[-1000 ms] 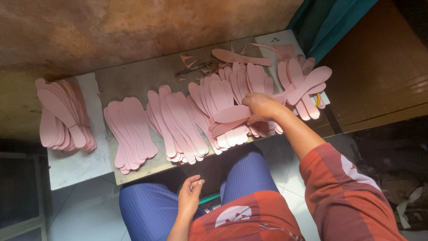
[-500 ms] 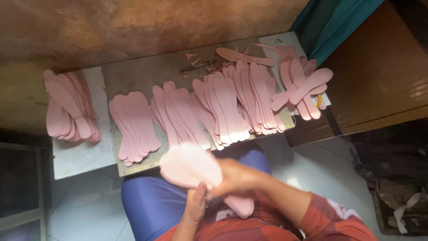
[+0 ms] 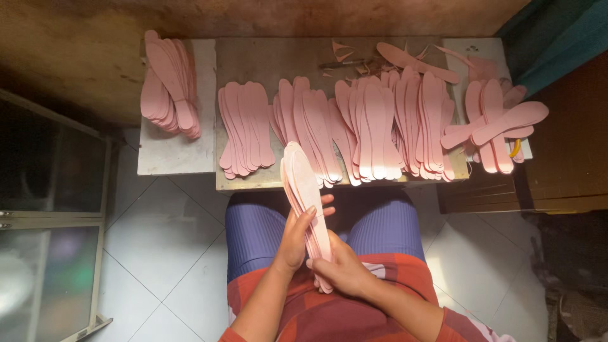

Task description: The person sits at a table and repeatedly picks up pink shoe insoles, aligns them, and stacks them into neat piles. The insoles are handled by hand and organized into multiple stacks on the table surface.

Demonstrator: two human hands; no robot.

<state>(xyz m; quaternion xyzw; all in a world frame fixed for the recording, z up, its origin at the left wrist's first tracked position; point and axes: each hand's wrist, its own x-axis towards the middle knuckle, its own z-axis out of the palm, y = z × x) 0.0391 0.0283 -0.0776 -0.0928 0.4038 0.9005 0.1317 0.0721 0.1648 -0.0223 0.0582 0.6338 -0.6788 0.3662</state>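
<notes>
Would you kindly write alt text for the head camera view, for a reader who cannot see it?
Seen from above, a seated person's left hand and right hand hold a stack of pink insole-shaped cutouts over their lap. Ahead, a low table carries fanned rows of the same pink cutouts.

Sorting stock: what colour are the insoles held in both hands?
Pale pink insoles, clearest in the head view.

The brown surface (image 3: 266, 60) carries fanned rows of pink insoles (image 3: 370, 130), with trimmed scraps (image 3: 342, 50) and perhaps a tool at its far edge.
</notes>
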